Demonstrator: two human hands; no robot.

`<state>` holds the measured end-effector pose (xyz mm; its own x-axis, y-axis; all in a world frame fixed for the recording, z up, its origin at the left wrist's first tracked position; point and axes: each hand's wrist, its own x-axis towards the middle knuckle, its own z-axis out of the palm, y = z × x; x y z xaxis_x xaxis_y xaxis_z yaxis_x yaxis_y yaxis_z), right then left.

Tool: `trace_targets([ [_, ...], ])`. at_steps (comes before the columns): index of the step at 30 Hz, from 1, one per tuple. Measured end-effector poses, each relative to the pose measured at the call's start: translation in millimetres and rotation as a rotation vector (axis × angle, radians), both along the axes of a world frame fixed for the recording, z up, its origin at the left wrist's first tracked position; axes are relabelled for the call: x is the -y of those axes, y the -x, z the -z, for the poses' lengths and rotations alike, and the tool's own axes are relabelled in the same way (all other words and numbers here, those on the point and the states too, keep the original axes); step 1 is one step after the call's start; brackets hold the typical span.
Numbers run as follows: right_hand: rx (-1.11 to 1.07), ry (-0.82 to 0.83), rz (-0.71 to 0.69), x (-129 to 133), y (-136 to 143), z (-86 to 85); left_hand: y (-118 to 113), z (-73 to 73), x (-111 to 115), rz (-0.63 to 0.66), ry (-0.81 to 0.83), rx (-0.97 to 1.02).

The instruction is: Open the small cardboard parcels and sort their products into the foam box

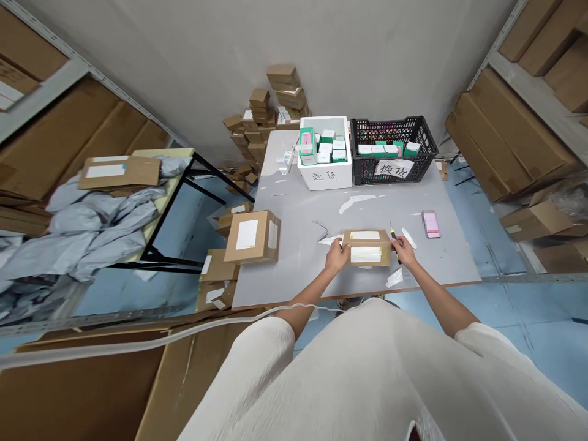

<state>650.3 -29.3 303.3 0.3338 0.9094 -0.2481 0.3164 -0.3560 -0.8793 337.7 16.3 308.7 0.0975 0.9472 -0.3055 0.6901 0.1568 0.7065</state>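
A small brown cardboard box (386,245) with white labels on its top and front lies near the table's front edge. Its left end is gripped by my left hand (337,256), thumb on the near side. At the right end, my right hand (404,251) is closed on a black and yellow utility knife (393,234), its blade pointing away from me. The fingertips of that hand are close to the box; whether they touch it I cannot tell. Scraps of white paper (394,278) lie beside the box.
A white foam bin (325,178) and a black plastic crate (419,166), both with green-and-white boxes, stand at the table's back. A larger carton (271,239) sits at the left edge, a pink item (430,224) at right. A white cable (184,335) crosses in front on the left.
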Motion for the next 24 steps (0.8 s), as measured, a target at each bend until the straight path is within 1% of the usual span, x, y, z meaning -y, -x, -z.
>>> trace_targets([
  [3, -0.001, -0.016, 0.026, -7.7, -3.5, -4.1, -3.7, -5.7, -3.1, -0.006, -0.004, -0.009],
  [5, -0.038, -0.034, 0.029, -14.8, -2.8, -7.7, -7.5, -5.3, -6.0, -0.004, -0.026, 0.023],
  [8, -0.086, -0.062, 0.014, -23.8, -1.2, -16.1, -11.8, 1.7, -10.3, 0.020, -0.089, 0.071],
  [10, -0.006, -0.088, -0.008, -26.7, -1.1, -24.2, -12.0, 9.5, -13.0, 0.045, -0.120, 0.084],
  [12, 0.141, -0.105, -0.063, -27.9, -1.3, -34.1, -9.9, 18.1, -15.5, 0.057, -0.139, 0.103],
  [14, 0.268, -0.085, -0.181, -29.3, 0.1, -44.9, -6.3, 25.6, -17.7, 0.059, -0.157, 0.134],
  [16, 0.363, -0.035, -0.354, -32.7, 4.6, -55.8, -1.9, 30.6, -19.4, 0.065, -0.172, 0.159],
  [18, 0.463, 0.011, -0.534, -38.8, 12.8, -66.4, 2.5, 32.6, -20.2, 0.083, -0.190, 0.160],
  [21, 0.623, 0.053, -0.755, -50.5, 30.3, -81.4, 8.8, 30.3, -20.2, 0.110, -0.236, 0.118],
  [24, 0.735, 0.070, -0.896, -61.5, 49.9, -94.9, 14.0, 24.3, -20.8, 0.115, -0.272, 0.077],
])
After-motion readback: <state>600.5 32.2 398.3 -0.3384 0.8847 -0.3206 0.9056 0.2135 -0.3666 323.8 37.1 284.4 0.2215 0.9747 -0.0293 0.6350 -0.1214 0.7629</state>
